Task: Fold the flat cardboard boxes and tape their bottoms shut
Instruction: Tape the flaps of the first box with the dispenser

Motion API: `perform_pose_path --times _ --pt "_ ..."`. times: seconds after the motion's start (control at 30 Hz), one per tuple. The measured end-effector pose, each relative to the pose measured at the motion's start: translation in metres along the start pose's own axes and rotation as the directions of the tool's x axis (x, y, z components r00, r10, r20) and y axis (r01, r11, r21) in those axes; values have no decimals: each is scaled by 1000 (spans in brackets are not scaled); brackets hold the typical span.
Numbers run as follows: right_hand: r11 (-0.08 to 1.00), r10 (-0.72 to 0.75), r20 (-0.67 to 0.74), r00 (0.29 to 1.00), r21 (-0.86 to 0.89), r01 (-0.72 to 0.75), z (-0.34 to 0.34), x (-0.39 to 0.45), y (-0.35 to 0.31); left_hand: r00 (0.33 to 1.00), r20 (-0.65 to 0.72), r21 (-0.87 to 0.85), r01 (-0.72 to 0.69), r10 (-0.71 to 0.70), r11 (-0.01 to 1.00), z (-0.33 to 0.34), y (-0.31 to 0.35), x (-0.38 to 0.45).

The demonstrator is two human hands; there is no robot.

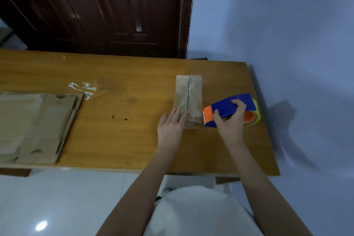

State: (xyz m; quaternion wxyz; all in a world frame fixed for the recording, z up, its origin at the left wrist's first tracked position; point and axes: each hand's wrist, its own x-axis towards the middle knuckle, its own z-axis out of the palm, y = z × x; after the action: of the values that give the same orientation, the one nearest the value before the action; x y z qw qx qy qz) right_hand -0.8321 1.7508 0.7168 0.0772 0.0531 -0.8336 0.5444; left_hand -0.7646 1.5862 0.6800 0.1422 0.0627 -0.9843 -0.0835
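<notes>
In the head view, a folded box (188,99) is seen standing on the right half of a wooden table (122,140), its taped bottom turned up and the seam between the flaps running away from the person. The near end of the box is pressed down by the left hand (171,128), whose fingers are laid out straight and flat, nothing being grasped. A blue and orange tape dispenser (229,110) is gripped by the right hand (229,120), fingers curled over its body, with the toothed orange end held just beside the box's near right corner. From here, a crooked or wrinkled strip could be laid if the dispenser is pulled off the line of the seam, and the light box could be dragged or tipped if the flat hand is lifted too soon; whether the tape has been cut free cannot be told. A stack of flat boxes (36,128) is left at the table's left edge, well apart from the work, with scraps of clear tape (83,88) stuck to the wood just beyond it. A dark wooden door (107,9) and a pale blue wall (277,25) are seen behind, and a glossy white floor (57,203) below.
</notes>
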Motion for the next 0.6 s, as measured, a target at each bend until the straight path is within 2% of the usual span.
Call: perform_pose_path --times 0.3,0.47,0.6 --pt "999 -42 71 997 20 41 28 -8 -4 996 -1 66 94 -94 993 -13 -19 -10" --pt "999 -49 42 998 10 48 31 -6 -4 992 85 123 -101 91 987 -4 -1 1" --pt "999 -35 36 999 25 34 31 -7 -4 991 90 101 -105 96 989 8 0 1"
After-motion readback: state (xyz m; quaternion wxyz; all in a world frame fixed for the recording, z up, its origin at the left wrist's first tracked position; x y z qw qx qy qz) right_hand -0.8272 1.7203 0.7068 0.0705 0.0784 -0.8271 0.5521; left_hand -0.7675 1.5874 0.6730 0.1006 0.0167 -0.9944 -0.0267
